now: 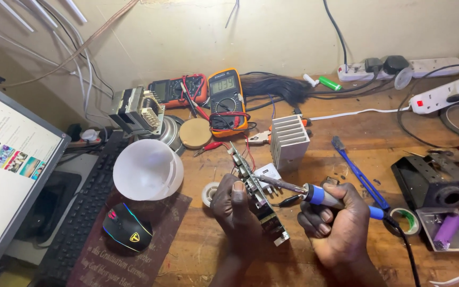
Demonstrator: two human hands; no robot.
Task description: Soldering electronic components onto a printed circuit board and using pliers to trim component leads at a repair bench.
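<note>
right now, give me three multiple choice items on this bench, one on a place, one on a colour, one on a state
1. Where does the white lamp dome sit?
A. between the keyboard and the left hand
B. on the power strip
C. behind the multimeter

2. What colour is the soldering iron grip?
A. red
B. blue
C. green

3. How is the circuit board held?
A. lying flat on the bench
C. clamped in a vise
B. tilted on edge in the left hand

Answers:
1 A, the dome rests beside the keyboard, left of that hand.
2 B, blue shows ahead of the right hand fingers.
3 B, the left hand grips the board while the iron tip meets it.
</note>
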